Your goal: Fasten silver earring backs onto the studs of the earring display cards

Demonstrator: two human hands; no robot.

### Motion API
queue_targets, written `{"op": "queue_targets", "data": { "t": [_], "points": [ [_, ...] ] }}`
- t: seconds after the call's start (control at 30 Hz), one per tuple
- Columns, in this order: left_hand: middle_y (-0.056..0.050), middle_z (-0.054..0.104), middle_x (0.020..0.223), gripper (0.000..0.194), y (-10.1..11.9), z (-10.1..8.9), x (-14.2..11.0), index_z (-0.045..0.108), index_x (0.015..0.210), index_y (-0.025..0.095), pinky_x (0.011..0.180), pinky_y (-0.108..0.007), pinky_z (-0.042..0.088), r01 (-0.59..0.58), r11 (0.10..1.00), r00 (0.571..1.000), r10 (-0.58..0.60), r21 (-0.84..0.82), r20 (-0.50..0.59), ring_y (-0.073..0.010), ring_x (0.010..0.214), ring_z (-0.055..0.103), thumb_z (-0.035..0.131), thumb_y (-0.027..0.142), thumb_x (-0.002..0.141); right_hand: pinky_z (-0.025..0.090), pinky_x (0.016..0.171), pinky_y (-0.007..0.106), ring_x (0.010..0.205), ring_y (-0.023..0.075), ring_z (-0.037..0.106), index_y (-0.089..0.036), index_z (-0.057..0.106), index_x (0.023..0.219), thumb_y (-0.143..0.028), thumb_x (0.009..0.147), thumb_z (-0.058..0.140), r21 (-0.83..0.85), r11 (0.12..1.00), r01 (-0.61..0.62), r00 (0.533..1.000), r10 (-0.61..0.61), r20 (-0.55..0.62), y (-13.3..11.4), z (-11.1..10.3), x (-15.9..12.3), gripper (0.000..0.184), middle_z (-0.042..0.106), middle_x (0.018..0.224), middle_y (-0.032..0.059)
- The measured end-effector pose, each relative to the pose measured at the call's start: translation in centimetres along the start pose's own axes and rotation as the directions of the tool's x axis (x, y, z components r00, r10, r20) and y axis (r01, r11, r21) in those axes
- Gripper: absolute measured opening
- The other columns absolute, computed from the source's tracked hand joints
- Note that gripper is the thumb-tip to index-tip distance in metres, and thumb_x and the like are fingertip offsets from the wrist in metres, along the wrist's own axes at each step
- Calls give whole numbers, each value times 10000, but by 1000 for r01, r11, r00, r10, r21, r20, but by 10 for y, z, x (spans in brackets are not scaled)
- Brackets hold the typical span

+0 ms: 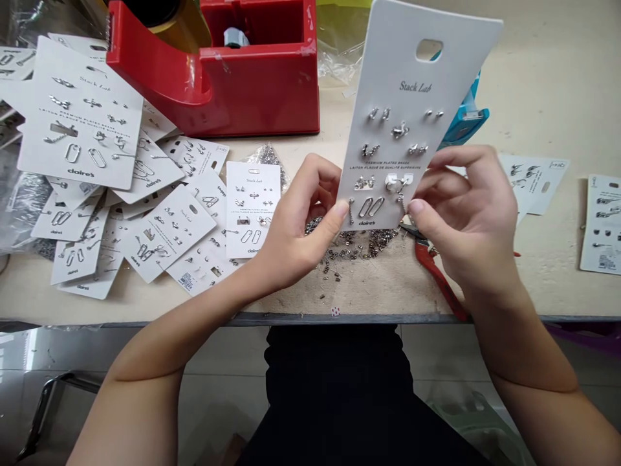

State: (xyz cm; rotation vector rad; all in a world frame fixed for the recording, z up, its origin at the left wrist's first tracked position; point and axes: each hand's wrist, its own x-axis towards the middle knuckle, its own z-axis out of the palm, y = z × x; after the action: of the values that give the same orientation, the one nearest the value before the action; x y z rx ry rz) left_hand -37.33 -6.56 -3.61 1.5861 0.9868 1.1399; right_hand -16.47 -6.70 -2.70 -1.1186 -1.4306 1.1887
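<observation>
I hold a white earring card (pixel 412 97) upright over the table, printed "Stack Lab" and "claire's", with several small silver earrings fixed to it. My left hand (pixel 303 223) pinches the card's lower left corner, thumb on the front. My right hand (pixel 466 213) is curled at the lower right edge, thumb and fingers pinched at a small dangling earring (pixel 402 200) there. Under the card lies a scatter of small metal earring parts (pixel 356 246).
A pile of filled earring cards (pixel 121 188) covers the table's left side. A red tape dispenser (pixel 218 71) stands at the back. Red-handled pliers (pixel 436 275) lie under my right hand. More cards (pixel 601 223) lie at the right. The table edge (pixel 310 318) runs in front.
</observation>
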Motion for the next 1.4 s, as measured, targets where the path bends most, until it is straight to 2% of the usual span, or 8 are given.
{"op": "queue_targets", "data": {
  "t": [0.13,0.47,0.63,0.83,1.0,1.17,1.4],
  "points": [
    [-11,504,882,242,-1,1,0,475,951,263,598,-317,503,-40,999,999,39,27,27,-120,696,498,589,474,980,561,772,258,860,124,652,-266,704,957,-185,930,652,78,997,-15,997,10,73,3,-1,3,100,649,930,-2],
    [-16,524,935,52,-3,1,-2,499,991,267,670,-339,505,-160,981,986,153,112,66,-128,744,510,542,292,1004,651,725,236,810,109,716,-295,759,1014,-149,928,659,147,982,-120,989,104,107,2,0,3,196,752,956,-25],
    [-24,530,932,30,-5,1,-2,511,1006,269,682,-351,495,-192,972,980,184,137,73,-143,766,508,538,278,999,671,681,272,796,139,734,-272,752,1016,-192,902,701,179,962,-204,974,181,137,3,-1,4,148,771,1006,-8],
    [-38,536,946,32,-1,1,-3,508,997,280,724,-390,509,-118,981,992,109,152,66,-165,793,511,518,308,1009,662,651,269,732,124,718,-271,749,1005,-203,843,769,253,932,-259,958,215,188,3,-3,6,177,771,1008,-17],
    [-42,535,946,45,0,0,-3,504,1004,282,721,-395,506,-111,982,992,100,152,78,-169,794,508,511,326,1014,648,660,234,711,101,711,-279,772,962,-159,844,762,317,903,-291,949,230,216,3,-2,7,168,778,958,-31],
    [-39,536,953,52,0,0,-3,504,998,282,720,-391,505,-104,984,993,94,145,78,-163,792,507,512,330,1015,646,650,223,749,111,721,-268,794,961,-148,861,741,311,904,-293,948,232,219,1,-1,6,164,782,948,-13],
    [-27,543,952,79,1,1,-4,525,978,275,722,-376,507,-78,988,996,71,132,57,-152,787,522,537,347,1008,653,644,265,803,143,731,-263,785,950,-155,862,734,286,918,-275,953,220,208,0,0,6,148,778,970,-6]
  ]
}}
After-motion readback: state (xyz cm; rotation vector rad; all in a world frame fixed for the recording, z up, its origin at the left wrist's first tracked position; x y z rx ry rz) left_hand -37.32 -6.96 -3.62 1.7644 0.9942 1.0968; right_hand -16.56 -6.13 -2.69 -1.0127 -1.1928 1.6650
